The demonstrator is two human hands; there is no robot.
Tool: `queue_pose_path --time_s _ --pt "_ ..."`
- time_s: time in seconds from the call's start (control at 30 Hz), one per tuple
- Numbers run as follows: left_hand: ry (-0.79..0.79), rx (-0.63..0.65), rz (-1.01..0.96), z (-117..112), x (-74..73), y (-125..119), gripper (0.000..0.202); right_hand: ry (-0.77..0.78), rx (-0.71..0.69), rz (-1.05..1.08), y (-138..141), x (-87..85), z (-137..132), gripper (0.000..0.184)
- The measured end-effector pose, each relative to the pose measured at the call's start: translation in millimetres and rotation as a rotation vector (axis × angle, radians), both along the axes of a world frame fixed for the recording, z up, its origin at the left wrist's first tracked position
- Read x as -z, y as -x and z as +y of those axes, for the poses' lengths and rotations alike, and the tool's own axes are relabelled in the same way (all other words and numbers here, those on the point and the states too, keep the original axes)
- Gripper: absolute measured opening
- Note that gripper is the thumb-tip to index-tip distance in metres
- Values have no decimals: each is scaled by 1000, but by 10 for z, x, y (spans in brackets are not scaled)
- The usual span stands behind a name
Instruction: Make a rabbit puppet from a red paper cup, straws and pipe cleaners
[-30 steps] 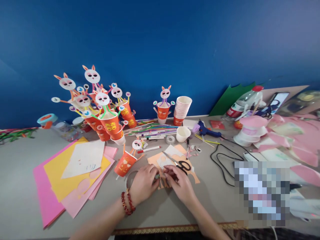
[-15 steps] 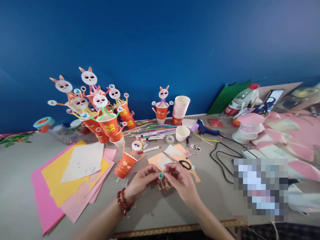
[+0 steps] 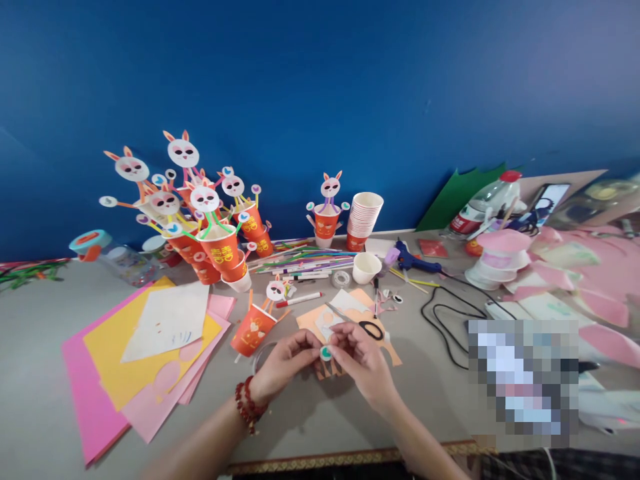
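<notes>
Between my fingertips is a small round white paper disc (image 3: 326, 354) with a green heart-like mark. My left hand (image 3: 295, 357) pinches its left edge, and a bead bracelet circles that wrist. On the other side, my right hand (image 3: 361, 360) grips the disc with thumb and fingers. Below and behind it lie orange paper scraps (image 3: 360, 299) and scissors with black handles (image 3: 371, 330). Left of my hands, a red paper cup (image 3: 253, 331) leans at a tilt, with orange paper strips and a rabbit face (image 3: 276, 289) beside it.
Several red cups with rabbit faces (image 3: 219, 248) stand at the back left. Coloured paper sheets (image 3: 107, 347) lie at the left. Behind are markers (image 3: 300, 301), a white cup (image 3: 367, 267), stacked cups (image 3: 365, 217) and a blue glue gun (image 3: 417, 261) with a black cable.
The disc has turned so its green mark faces me more fully. Both hands stay close together around it; the whole view has shifted slightly.
</notes>
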State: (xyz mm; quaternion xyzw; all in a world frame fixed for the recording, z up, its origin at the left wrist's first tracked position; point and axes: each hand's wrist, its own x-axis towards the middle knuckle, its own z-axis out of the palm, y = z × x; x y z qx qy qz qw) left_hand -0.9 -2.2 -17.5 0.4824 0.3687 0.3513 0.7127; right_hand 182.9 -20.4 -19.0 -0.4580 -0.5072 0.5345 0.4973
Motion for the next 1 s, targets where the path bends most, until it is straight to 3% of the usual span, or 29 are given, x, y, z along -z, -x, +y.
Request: queue_pose_path --time_s 0.2,0.33,0.5,0.7,0.9,1.0 --pt "-489 -185 521 85 -141 126 15 -15 67 -55 -77 35 40 30" --pt "-624 -138 664 77 -161 91 13 -27 66 -72 -109 75 46 28" --pt "-437 12 481 25 -104 -5 21 -96 75 -135 -87 106 1 23" --pt "-254 -23 292 -3 -30 -11 25 -75 23 -108 6 76 -15 21" --pt "-185 -30 228 -1 -3 6 26 -34 -1 -28 62 36 -28 22" --pt "-53 -22 99 -5 -7 -2 27 -21 -7 21 67 3 -35 24"
